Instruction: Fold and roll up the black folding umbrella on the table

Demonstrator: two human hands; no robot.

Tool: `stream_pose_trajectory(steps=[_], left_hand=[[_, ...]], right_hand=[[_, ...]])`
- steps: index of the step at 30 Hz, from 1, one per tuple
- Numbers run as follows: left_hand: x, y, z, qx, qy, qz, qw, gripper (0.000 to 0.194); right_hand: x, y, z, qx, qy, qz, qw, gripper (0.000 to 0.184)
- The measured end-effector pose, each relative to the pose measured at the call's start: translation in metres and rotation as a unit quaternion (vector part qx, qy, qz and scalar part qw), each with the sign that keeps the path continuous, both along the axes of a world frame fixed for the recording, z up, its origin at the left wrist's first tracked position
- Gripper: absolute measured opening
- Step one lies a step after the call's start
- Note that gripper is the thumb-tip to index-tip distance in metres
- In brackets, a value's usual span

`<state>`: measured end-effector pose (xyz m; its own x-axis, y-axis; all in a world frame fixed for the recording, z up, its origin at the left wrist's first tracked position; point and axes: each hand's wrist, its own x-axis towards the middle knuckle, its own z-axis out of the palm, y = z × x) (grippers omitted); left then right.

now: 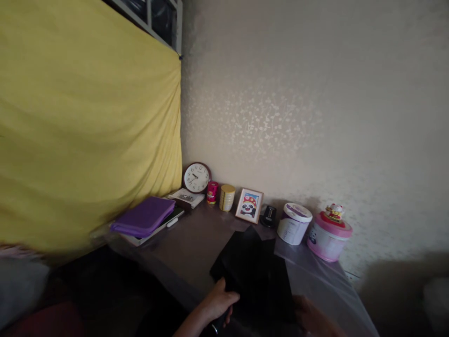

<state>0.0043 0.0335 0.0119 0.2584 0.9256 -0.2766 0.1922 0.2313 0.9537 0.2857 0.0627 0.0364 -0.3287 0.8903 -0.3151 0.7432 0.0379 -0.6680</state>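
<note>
"Black cloth [257, 276], loose and folded in wide flaps, is what we have in front of us. Where does it lie?"

"Over the near edge of the surface [199, 243], right of its middle, with the pointed tips reaching towards the picture frame [249, 206]. It looks like a partly folded umbrella, though we can't be sure in this dim light."

"And our hands?"

"Our left grip [219, 302] is closed around a dark handle [220, 322] below the cloth, thumb up against the fabric. Our right grip [312, 316] is at the cloth's right side, blurred and dark, so we can't tell whether it is wide or narrow."

"What could go wrong from here?"

"If we swing or spread the flaps outwards, a tip could catch the frame and tip it over, since it stands propped near the far edge. The black gadget [268, 216] just beside it could get pushed too."

"What about the tubs?"

"The white-and-purple tub [293, 229] is close to the cloth's right tip, so a sideways sweep might shove it into the pink tub [324, 243]. That one carries a lucky-cat figurine [336, 213] on its lid, and a bump could topple it."

"Then there's the plastic cover [308, 276]."

"Right, dragging the cloth across it might ruck it up. The clock [197, 178], by the far left corner, seems safely out of our reach."
</note>
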Motion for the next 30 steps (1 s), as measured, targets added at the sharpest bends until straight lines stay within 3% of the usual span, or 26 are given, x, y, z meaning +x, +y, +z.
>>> stream_pose_trajectory(steps=[8, 12, 15, 18, 20, 24, 30], left_hand=[[-0.008, -0.017, 0.009, 0.060, 0.111, -0.027, 0.992, 0.060], [-0.011, -0.028, 0.012, 0.029, 0.107, -0.069, 0.991, 0.069], [-0.009, -0.032, 0.008, 0.008, 0.140, -0.066, 0.988, 0.070], [-0.004, -0.033, 0.002, 0.099, 0.220, -0.035, 0.970, 0.063], [-0.001, -0.033, 0.000, 0.170, 0.256, -0.025, 0.951, 0.058], [0.001, -0.033, 0.004, 0.203, 0.299, -0.036, 0.932, 0.057], [0.003, -0.035, 0.013, 0.208, 0.351, -0.053, 0.911, 0.061]], right_hand=[[0.036, -0.037, -0.038, -0.008, 0.010, -0.068, 0.998, 0.033], [0.044, -0.044, -0.042, 0.003, 0.008, -0.051, 0.999, 0.034], [0.048, -0.040, -0.025, 0.107, -0.053, -0.065, 0.991, 0.033], [0.041, -0.028, 0.010, 0.246, -0.084, -0.128, 0.957, 0.030], [0.026, -0.018, 0.035, 0.313, -0.060, -0.120, 0.940, 0.030], [-0.025, 0.002, 0.068, 0.396, -0.044, -0.027, 0.917, 0.028], [-0.094, 0.028, 0.070, 0.408, -0.111, 0.156, 0.893, 0.034]])
